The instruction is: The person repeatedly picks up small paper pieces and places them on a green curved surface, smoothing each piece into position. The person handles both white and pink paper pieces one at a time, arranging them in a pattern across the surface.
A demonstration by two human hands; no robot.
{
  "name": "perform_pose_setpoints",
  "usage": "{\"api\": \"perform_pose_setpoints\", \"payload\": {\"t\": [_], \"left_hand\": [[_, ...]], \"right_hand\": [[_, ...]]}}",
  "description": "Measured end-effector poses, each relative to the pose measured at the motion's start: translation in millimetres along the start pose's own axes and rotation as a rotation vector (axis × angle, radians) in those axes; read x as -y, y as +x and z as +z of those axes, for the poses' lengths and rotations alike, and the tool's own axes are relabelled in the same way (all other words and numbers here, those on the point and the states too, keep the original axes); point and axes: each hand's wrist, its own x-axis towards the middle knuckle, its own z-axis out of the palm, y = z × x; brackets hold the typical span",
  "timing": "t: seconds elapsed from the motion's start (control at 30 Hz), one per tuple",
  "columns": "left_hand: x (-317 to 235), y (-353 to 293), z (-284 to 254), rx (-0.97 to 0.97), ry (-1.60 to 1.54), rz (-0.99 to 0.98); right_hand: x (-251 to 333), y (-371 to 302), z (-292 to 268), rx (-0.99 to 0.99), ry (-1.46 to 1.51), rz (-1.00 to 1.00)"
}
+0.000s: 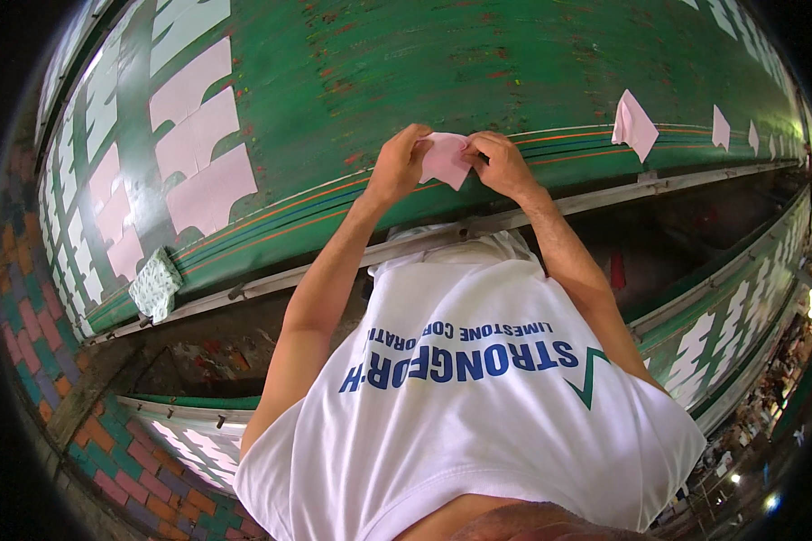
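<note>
A small pale pink fabric piece (445, 162) is stretched between my two hands at the near edge of a long green table (406, 72). My left hand (401, 162) pinches its left upper corner between thumb and fingers. On the other side, my right hand (500, 164) has its fingers closed on the right edge. The piece hangs over the coloured lines along the table's edge, its lower corner pointing toward me. Whether its underside touches the table I cannot tell.
Pink cut panels (209, 189) and white ones (101, 108) lie flat at the left. A patterned bundled cloth (156, 285) sits on the left edge. Another pink piece (635, 126) lies to the right, with several more beyond. A metal rail (442, 236) runs along the near side.
</note>
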Motion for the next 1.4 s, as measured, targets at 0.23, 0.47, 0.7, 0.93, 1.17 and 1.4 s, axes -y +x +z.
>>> {"api": "perform_pose_setpoints", "payload": {"t": [0.23,0.47,0.7,0.93,1.17,1.4], "left_hand": [[-43.7,-0.1,70.5,-0.065,-0.099,-0.112],[-79.6,40.3,177.0,-0.070,-0.371,-0.279],[-85.4,66.8,225.6,-0.324,0.299,0.097],[-103.9,75.2,208.9,0.006,0.264,0.172],[-132.2,60.1,222.9,0.044,-0.504,-0.088],[-151.0,47.1,211.8,-0.277,-0.200,0.102]], "right_hand": [[-48.5,-40.2,-54.1,-0.101,0.374,0.297],[-109.0,-73.5,-167.1,-0.332,0.230,0.259],[-107.6,-72.4,-207.3,-0.223,0.204,0.179],[-70.2,-80.9,-197.1,-0.032,0.298,0.001],[-64.9,-64.6,-219.0,-0.082,0.288,-0.066],[-42.0,-54.4,-201.4,-0.040,0.420,0.024]]}}
